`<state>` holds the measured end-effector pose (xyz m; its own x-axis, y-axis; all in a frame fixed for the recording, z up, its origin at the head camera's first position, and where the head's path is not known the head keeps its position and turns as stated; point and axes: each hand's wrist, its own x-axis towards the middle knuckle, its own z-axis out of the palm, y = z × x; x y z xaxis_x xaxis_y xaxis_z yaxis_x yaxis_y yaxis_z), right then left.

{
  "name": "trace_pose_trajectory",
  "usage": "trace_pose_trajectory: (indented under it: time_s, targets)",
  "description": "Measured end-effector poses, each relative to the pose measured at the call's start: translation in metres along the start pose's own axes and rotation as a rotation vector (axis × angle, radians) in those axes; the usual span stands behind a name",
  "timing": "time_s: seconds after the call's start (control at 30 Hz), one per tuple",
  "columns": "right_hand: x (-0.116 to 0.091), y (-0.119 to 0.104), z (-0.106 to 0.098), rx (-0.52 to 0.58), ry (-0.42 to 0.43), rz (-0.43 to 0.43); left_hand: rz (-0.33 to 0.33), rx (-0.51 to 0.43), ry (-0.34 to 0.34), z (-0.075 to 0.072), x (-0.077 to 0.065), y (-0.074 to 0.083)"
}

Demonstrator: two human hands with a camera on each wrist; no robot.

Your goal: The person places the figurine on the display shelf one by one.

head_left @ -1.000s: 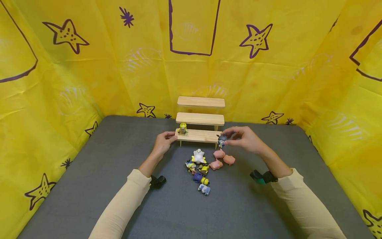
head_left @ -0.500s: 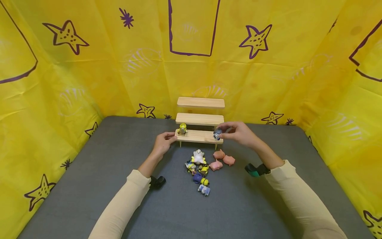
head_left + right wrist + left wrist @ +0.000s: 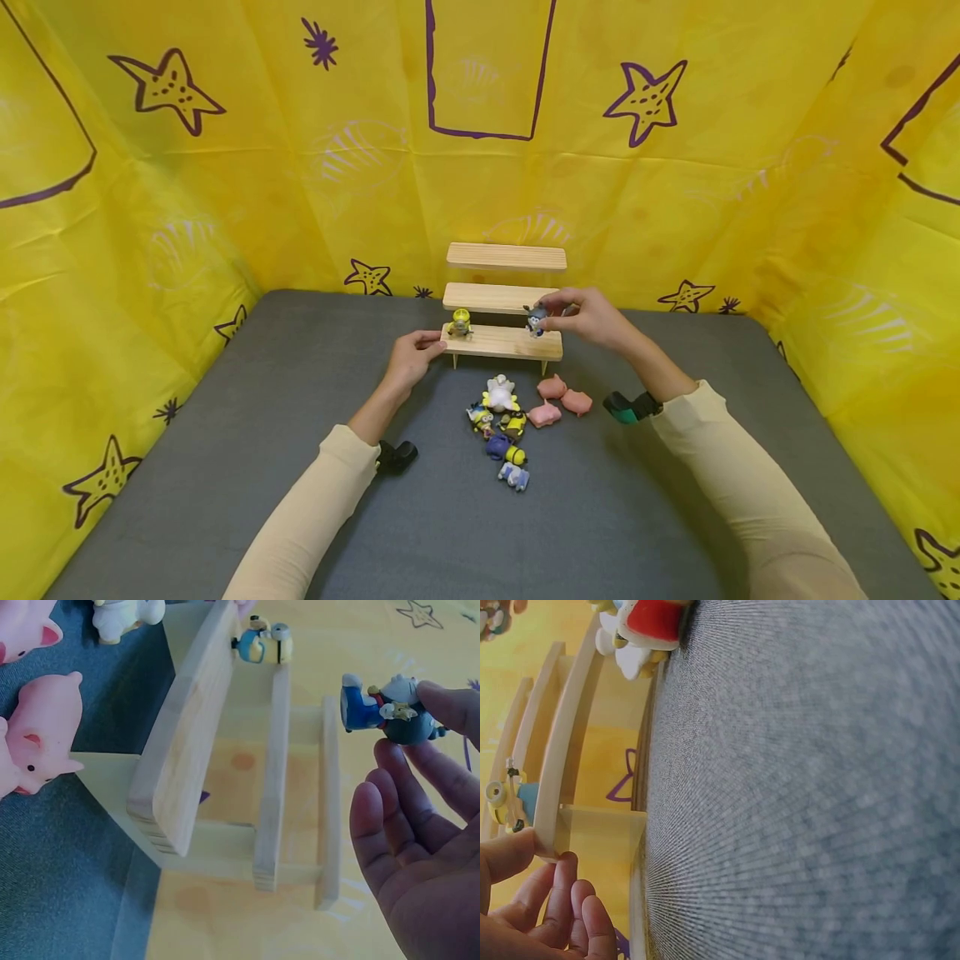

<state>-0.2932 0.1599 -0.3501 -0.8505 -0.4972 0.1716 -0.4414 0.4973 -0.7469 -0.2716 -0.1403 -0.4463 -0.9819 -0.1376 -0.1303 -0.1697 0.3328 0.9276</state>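
Pale wood is what's being held on one side: the lowest shelf board (image 3: 502,342) is pinched at its end by the left hand (image 3: 411,357), thumb on top and fingers underneath, so that grip is narrow, just board-thick. Right beside that thumb, a yellow figurine (image 3: 460,322) is stood upright on the same board (close enough to be nearly nudged, by the look of the left wrist view).

Over on the other side, a dark-headed figurine (image 3: 386,712) is held by the right hand (image 3: 435,855). It's pinched by the head, thumb on one side and fingertips on the other, with the blue lower part left sticking out beyond the grip, towards the shelves. A gap can be seen under its feet in the right wrist view, so it's being held in the air, apart from the wood. From the head view it's seen against the right part of the stand, with the middle shelf (image 3: 487,296) partly covered by the right hand.

Nearer the wearer than both grips, three pink pigs (image 3: 552,387) are scattered on the grey cloth (image 3: 337,358), below the right hand. A white-and-yellow figurine (image 3: 500,393) is laid between the two hands, with a blue-and-yellow figurine (image 3: 506,450) placed closer to the wearer.
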Motion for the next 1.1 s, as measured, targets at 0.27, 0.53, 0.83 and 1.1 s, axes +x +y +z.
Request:
trace_pose_trajectory:
  time_s: [0.27, 0.53, 0.83, 1.1]
  targets:
    - [0.012, -0.005, 0.001, -0.035, -0.010, 0.018, -0.004, -0.009, 0.002, 0.001, 0.000, 0.000]
    - [0.021, -0.006, 0.005, -0.024, -0.010, 0.005, -0.003, -0.007, -0.001, 0.001, 0.001, -0.001]
    - [0.032, -0.004, 0.012, -0.003, -0.044, 0.024, -0.001, -0.010, -0.007, -0.001, 0.001, -0.002]
    - [0.040, -0.002, 0.022, -0.019, -0.056, 0.050, 0.006, -0.014, -0.013, 0.000, 0.001, -0.002]
